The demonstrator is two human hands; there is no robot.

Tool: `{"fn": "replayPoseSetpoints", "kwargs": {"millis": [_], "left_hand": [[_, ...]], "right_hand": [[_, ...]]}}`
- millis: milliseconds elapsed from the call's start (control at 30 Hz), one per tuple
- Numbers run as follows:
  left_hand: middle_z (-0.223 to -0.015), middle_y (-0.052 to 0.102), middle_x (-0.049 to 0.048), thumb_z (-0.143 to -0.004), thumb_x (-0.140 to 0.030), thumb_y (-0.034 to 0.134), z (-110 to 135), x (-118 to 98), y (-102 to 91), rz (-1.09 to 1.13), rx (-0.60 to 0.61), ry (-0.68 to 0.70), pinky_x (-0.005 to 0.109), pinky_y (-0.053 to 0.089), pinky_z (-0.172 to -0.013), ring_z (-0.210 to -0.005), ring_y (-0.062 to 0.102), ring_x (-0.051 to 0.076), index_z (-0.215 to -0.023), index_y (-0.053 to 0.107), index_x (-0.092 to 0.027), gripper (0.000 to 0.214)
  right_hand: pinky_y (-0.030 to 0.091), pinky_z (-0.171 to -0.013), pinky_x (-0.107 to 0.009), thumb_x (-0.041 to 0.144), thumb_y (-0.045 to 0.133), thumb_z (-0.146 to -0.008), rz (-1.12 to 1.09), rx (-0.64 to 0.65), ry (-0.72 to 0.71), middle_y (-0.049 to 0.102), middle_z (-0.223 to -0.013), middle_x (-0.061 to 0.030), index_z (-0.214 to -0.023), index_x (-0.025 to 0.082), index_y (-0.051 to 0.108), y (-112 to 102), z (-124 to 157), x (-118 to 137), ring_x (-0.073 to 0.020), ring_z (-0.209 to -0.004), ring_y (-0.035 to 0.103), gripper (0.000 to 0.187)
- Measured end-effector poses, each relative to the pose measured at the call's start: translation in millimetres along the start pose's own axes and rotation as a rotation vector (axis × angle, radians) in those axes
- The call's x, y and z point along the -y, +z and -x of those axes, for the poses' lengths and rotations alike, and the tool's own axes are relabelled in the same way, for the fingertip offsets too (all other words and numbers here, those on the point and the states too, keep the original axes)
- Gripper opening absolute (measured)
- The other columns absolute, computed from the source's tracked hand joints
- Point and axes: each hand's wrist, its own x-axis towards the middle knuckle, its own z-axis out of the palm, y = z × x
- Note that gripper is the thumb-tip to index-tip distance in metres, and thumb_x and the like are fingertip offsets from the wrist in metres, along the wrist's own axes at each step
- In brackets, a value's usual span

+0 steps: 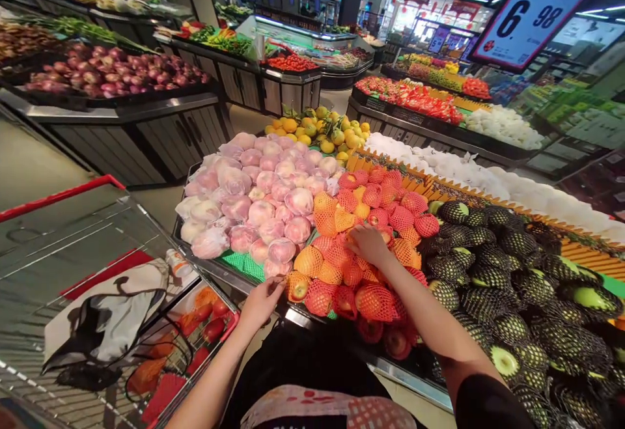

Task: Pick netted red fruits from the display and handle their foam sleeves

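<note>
My right hand (368, 244) reaches into a heap of apples (319, 297) in red and orange foam nets. Its fingers curl down over one netted apple in the middle of the heap, and the fingertips are partly hidden. At the front edge of the display is my left hand (263, 300), with bent fingers drawn together beside the nearest orange-netted apple. Whether those fingers hold anything cannot be made out. Pale pink peaches (261, 211), many in thin clear wrap, lie left of the apples. Dark-netted green melons (502, 279) are piled to the right.
A shopping cart (63, 193) with a bag (112, 318) and red netted fruit stands at my left. Behind the peaches lie yellow-green citrus (322, 131). Red onions (117, 72) fill a stand further left. A price sign (530, 19) hangs at upper right.
</note>
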Motion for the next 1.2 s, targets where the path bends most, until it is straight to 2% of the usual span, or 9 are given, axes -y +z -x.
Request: {"fn": "replayPoseSetpoints", "kwargs": {"millis": [67,233,367,567,667,767,867,1000,1200], "left_hand": [[-0.102,0.078,0.0109,-0.084,-0.058,0.044,-9,-11,-9.7,-0.022,0.025,0.04,0.042,0.05,-0.088,-0.097,0.071,0.033,-0.103,0.07,-0.018,0.051],[-0.106,0.077,0.0109,-0.084,-0.06,0.042,-28,-19,-41.9,-0.064,0.061,0.134,0.039,0.049,-0.089,-0.096,0.071,0.031,-0.106,0.068,-0.018,0.054],[-0.12,0.074,0.0152,-0.083,-0.065,0.043,-43,-6,-75.6,-0.09,0.069,0.16,0.043,0.049,-0.092,-0.1,0.069,0.033,-0.112,0.068,-0.015,0.063],[-0.119,0.073,0.0157,-0.084,-0.067,0.05,-55,7,-106.2,0.024,0.089,0.244,0.043,0.048,-0.093,-0.11,0.065,0.034,-0.112,0.069,-0.014,0.063],[-0.101,0.073,0.0112,-0.088,-0.058,0.057,-51,-1,-98.2,0.09,0.182,0.374,0.038,0.048,-0.087,-0.094,0.065,0.026,-0.101,0.071,-0.016,0.046],[-0.09,0.069,0.0063,-0.082,-0.053,0.069,-44,-17,-75.9,0.141,0.431,0.547,0.031,0.047,-0.075,-0.08,0.06,0.02,-0.1,0.068,-0.017,0.04],[-0.091,0.069,0.0048,-0.079,-0.052,0.074,-42,-37,-50.1,0.169,0.671,0.631,0.029,0.045,-0.072,-0.08,0.06,0.019,-0.1,0.068,-0.018,0.04],[-0.087,0.071,0.0056,-0.091,-0.04,0.064,-51,-64,-29.0,0.067,0.759,0.729,0.03,0.045,-0.077,-0.08,0.061,0.018,-0.093,0.07,-0.016,0.025],[-0.093,0.067,0.0067,-0.098,-0.037,0.053,-50,-82,-19.2,0.07,0.721,0.813,0.032,0.045,-0.08,-0.087,0.061,0.019,-0.099,0.063,-0.018,0.021]], "right_hand": [[0.043,-0.098,-0.039,0.042,0.047,-0.102,-0.004,-0.033,0.077,0.069,-0.112,-0.0156,-0.109,0.013,0.068,1,-13,6,-0.0294,-0.11,0.06,0.036],[0.048,-0.095,-0.041,0.022,0.052,-0.1,-0.028,-0.093,0.234,0.068,-0.115,-0.0129,-0.138,0.012,0.052,18,-52,11,-0.0255,-0.11,0.062,0.04],[0.049,-0.094,-0.041,0.015,0.052,-0.098,-0.096,-0.108,0.226,0.07,-0.105,-0.0072,-0.126,0.014,0.061,27,-68,10,-0.0219,-0.102,0.064,0.03],[0.029,-0.112,-0.053,0.019,0.055,-0.092,-0.267,-0.387,0.332,0.067,-0.109,-0.0141,-0.098,0.015,0.068,19,-25,46,-0.0284,-0.111,0.054,0.015],[0.04,-0.099,-0.05,0.024,0.065,-0.082,-0.417,-0.476,0.358,0.066,-0.11,-0.0148,-0.086,0.015,0.064,19,18,99,-0.0303,-0.107,0.054,0.009],[0.049,-0.071,-0.032,0.02,0.076,-0.067,-0.601,-0.424,0.268,0.068,-0.086,-0.0045,-0.069,0.018,0.054,20,52,154,-0.0203,-0.081,0.061,0.022],[0.044,-0.051,-0.023,0.022,0.072,-0.073,-1.161,-0.238,0.304,0.065,-0.066,0.0036,-0.077,0.02,0.053,16,75,188,-0.013,-0.056,0.059,0.019],[0.05,-0.057,-0.028,0.034,0.077,-0.074,-1.799,-0.108,0.515,0.067,-0.068,0.0013,-0.085,0.02,0.052,7,99,194,-0.0156,-0.057,0.062,0.03],[0.037,-0.057,-0.024,0.055,0.082,-0.068,-1.723,-0.484,0.629,0.051,-0.063,0.0023,-0.066,0.019,0.048,14,122,182,-0.0105,-0.059,0.046,0.049]]}}
